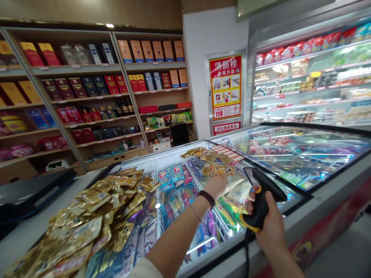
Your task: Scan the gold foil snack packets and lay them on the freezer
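Observation:
My right hand point(271, 222) grips a black and yellow barcode scanner point(270, 184), with its cable hanging down. The scanner's head points toward the back left. My left hand point(216, 186) reaches over the glass top of a chest freezer, its fingers closed on a gold foil packet point(216, 169); the fingertips are partly hidden. Just beyond it lies a small spread of other gold packets point(195, 152) on the glass. A large heap of gold foil packets point(98, 202) covers the left end of the freezer top.
Under the freezer's glass point(301, 150) are wire baskets point(218, 222) of colourful packages. A dark flat device point(37, 193) sits on the counter at left. Shelves point(98, 98) of boxed goods line the back wall. A lit display fridge point(313, 81) stands at the back right.

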The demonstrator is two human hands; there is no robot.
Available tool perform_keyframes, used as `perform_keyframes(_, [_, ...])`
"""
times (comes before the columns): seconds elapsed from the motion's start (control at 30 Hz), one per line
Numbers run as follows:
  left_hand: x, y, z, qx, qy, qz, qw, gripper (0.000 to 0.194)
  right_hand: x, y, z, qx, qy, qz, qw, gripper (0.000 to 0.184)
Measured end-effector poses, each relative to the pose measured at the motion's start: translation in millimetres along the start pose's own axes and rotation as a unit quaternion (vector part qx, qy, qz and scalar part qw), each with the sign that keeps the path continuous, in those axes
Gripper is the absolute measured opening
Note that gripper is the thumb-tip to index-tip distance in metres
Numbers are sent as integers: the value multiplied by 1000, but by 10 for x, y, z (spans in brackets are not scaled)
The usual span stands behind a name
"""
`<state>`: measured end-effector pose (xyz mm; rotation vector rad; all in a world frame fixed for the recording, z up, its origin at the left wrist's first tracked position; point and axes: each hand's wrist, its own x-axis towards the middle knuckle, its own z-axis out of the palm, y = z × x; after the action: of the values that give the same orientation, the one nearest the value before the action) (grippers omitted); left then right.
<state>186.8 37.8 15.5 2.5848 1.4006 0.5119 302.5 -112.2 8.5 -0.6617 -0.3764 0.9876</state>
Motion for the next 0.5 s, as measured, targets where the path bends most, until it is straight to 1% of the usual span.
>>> perform_keyframes(0.1, [-419, -252, -141, -89, 45, -24, 995, 38, 11, -9, 25, -6, 14, 2, 1000, 73])
perform_keyframes(0.17, [-687, -460, -262, -165, 96, -64, 980, 30, 11, -17, 51, -24, 15, 6, 1000, 74])
perform_keyframes(0.2, [-815, -565, -322, -207, 125, -88, 966, 27, 5, -19, 68, -35, 12, 9, 999, 74])
perform_keyframes(0.3, [-1173, -840, -483, -337, 204, -142, 908, 25, -54, 1, 140, -72, 8, 27, 997, 68])
perform_keyframes(0.37, [-1378, -971, -568, -413, 245, -160, 862, 27, -143, 43, 216, -95, 6, 59, 994, 63])
perform_keyframes(0.43, [-1544, -1061, -639, -473, 280, -169, 818, 35, -278, 103, 315, -120, -9, 99, 988, 61])
perform_keyframes(0.5, [-1667, -1118, -699, -518, 308, -176, 778, 45, -452, 165, 429, -151, -45, 134, 978, 62])
